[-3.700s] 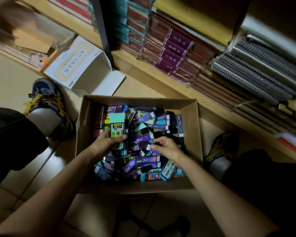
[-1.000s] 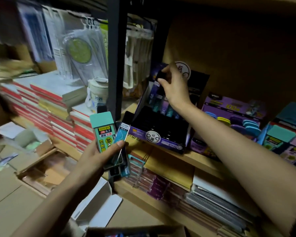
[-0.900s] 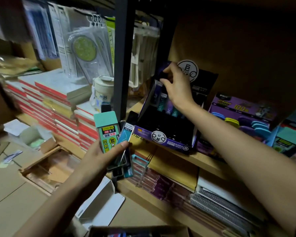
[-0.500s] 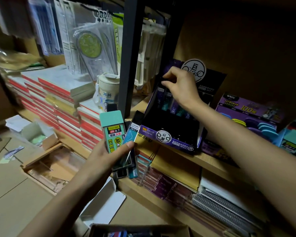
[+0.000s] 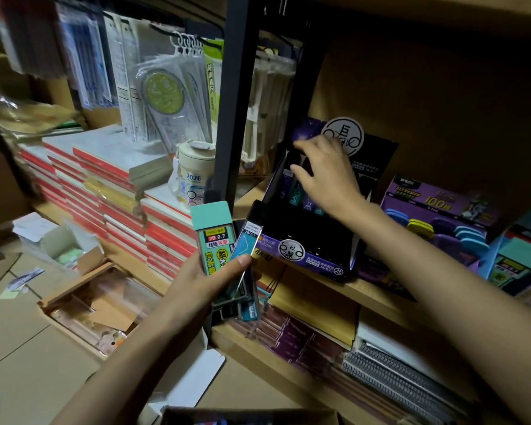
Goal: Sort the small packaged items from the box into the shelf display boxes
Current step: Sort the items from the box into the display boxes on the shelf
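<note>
My left hand (image 5: 196,283) grips a bundle of small lead cases in front of the shelf. A teal-capped case (image 5: 213,237) and a slim blue case (image 5: 246,240) stick up from it. My right hand (image 5: 325,176) reaches into the back row of the black and purple display box (image 5: 307,253) on the shelf. Its thumb and forefinger pinch a dark case (image 5: 295,159) among the upright cases there. The front of that display box is dark. The rim of the cardboard source box (image 5: 246,417) shows at the bottom edge.
A purple display box (image 5: 436,204) and teal packs (image 5: 518,256) stand to the right. A black shelf post (image 5: 233,102) rises left of the display box. Stacked notebooks (image 5: 114,185) and a white cup (image 5: 193,170) fill the left shelf. Open boxes (image 5: 83,305) lie on the floor.
I have gone from digging in the box on the floor to reaching into the shelf. Over the last second my right hand has lowered the dark case into the back row.
</note>
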The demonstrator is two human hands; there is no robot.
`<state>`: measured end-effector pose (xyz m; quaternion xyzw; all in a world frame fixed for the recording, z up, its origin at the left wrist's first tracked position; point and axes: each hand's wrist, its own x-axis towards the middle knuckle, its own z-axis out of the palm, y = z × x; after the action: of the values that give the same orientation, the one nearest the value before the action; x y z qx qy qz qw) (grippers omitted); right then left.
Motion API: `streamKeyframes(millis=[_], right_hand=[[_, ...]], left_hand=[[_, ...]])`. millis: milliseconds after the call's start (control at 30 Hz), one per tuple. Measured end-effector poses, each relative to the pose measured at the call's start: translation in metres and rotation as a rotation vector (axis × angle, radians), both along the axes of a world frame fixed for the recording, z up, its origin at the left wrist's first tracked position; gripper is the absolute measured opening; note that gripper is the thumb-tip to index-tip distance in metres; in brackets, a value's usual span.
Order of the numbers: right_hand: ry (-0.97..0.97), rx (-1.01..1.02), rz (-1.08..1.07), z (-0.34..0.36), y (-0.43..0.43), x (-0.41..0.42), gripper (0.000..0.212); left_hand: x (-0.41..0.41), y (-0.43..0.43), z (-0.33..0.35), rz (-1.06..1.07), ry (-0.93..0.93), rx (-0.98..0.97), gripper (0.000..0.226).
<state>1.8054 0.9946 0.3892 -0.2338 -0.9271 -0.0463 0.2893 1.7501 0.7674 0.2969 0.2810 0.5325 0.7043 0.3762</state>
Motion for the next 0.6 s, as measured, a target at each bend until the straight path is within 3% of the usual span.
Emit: streamKeyframes(millis=[133,200,300,467,600], right_hand=[[0.21,-0.956,0.223,-0.008,-0.05,0.028,0.026],[0.164,-1.247,0.256,-0.014,-0.068,0.04,0.024],[0.158,-1.383,0.276,-0.022,-0.082,0.047,0.011],[0.349,-1.48,0.199,-0.011,-0.071,0.05,0.013],[0.591,-1.344,0.169,0.019,-0.037,0.054,0.01]], left_hand=[[0.007,0.005,-0.001,-0.001,0.021,-0.011,0.052],[0.009,0.008,-0.001,-0.008,0.03,-0.028,0.055],[0.013,0.009,-0.002,-0.023,0.048,-0.052,0.055],[0.019,0.008,-0.006,-0.025,-0.023,-0.068,0.058],[0.015,0.006,-0.008,-0.021,-0.056,-0.062,0.052]])
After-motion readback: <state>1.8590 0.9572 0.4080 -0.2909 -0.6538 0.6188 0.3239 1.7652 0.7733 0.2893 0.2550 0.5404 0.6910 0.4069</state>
